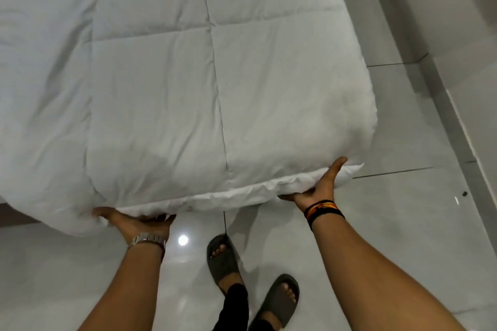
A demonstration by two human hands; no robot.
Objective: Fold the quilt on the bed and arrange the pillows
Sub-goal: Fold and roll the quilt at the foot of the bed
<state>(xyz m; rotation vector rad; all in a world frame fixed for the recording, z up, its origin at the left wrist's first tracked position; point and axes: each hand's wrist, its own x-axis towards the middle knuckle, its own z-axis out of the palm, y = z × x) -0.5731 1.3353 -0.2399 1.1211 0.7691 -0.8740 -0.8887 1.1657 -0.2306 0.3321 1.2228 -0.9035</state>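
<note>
A white stitched quilt (166,83) covers the upper two thirds of the view, its near edge lifted off the bed end. My left hand (134,222), with a metal watch on the wrist, grips that near edge from below at the left. My right hand (320,185), with dark and orange bands on the wrist, holds the same edge near its right corner, thumb on top of the fabric. The fingers of both hands are hidden under the quilt. No pillows are in view.
Glossy pale floor tiles (403,223) run along the right side and under me. My feet in dark slippers (223,258) stand just below the quilt's edge. A white wall base (462,105) runs diagonally at the far right.
</note>
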